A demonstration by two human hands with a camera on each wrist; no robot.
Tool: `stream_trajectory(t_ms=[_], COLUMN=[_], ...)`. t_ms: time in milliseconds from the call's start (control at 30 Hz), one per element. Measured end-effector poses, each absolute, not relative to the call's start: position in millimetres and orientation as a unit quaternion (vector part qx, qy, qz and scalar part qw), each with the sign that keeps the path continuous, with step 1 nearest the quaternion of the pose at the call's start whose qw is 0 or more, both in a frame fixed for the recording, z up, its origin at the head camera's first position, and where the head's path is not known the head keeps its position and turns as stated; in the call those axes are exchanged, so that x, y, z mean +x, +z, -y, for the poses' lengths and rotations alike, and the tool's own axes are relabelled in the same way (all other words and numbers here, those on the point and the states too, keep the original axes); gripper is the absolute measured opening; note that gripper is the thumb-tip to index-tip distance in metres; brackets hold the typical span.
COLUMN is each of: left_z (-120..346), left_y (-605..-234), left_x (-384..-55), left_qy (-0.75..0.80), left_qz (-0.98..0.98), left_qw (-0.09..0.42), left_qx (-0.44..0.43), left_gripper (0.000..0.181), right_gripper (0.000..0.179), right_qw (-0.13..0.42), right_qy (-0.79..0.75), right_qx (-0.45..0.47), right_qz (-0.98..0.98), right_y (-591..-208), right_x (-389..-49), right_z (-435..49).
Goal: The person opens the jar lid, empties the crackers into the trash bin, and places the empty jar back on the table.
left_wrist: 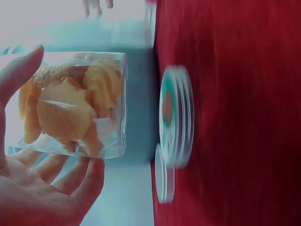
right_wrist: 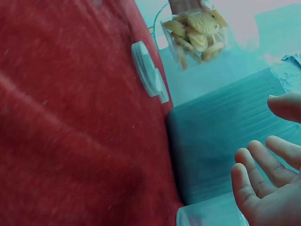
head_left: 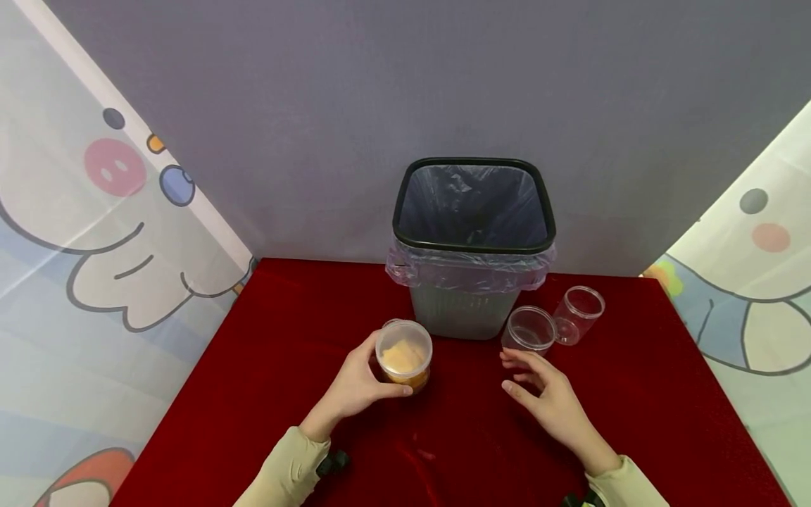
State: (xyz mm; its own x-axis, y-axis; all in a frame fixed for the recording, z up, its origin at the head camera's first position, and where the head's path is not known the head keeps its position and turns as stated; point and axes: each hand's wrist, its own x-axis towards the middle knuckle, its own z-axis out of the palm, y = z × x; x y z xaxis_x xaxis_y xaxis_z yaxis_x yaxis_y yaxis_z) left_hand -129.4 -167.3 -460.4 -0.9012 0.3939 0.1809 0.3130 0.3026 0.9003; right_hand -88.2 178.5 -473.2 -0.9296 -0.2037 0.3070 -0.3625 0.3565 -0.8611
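Observation:
A clear jar of yellow cookies point(head_left: 405, 355) is in my left hand point(head_left: 357, 384), which grips its side with thumb and fingers. In the left wrist view the jar point(left_wrist: 70, 106) hangs a little above the red cloth, and two round lids point(left_wrist: 178, 117) sit below it, one with a green and orange face. My right hand point(head_left: 548, 401) holds nothing. Its fingers are spread and slightly bent, close to a clear jar point(head_left: 531, 329) without visible contents. A second clear jar point(head_left: 579, 313) leans or lies just beyond that one.
A grey bin point(head_left: 465, 306) with a black rim and a plastic liner stands at the back of the table, between the hands. Red cloth point(head_left: 304, 310) covers the table. A grey wall point(head_left: 329, 127) rises behind, with cartoon-printed panels point(head_left: 114, 232) at both sides.

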Motion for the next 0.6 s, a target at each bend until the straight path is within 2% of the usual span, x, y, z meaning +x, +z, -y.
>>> stream_trajectory(t_ms=[200, 400, 600], left_z=[137, 116, 102], left_y=[-467, -477, -486], left_x=[-122, -118, -118], left_qy=[0.549, 0.525, 0.527], left_qz=[-0.786, -0.796, -0.788], left_qw=[0.082, 0.095, 0.114], left_qx=[0.270, 0.285, 0.296], left_gripper=[0.092, 0.095, 0.095], right_gripper=[0.053, 0.058, 0.071], right_qw=[0.082, 0.060, 0.053], right_qy=[0.569, 0.596, 0.595], right_qx=[0.201, 0.237, 0.272], right_qz=[0.794, 0.765, 0.754], right_y=[-465, -462, -463], right_x=[-86, -85, -85], right_z=[-174, -171, -164])
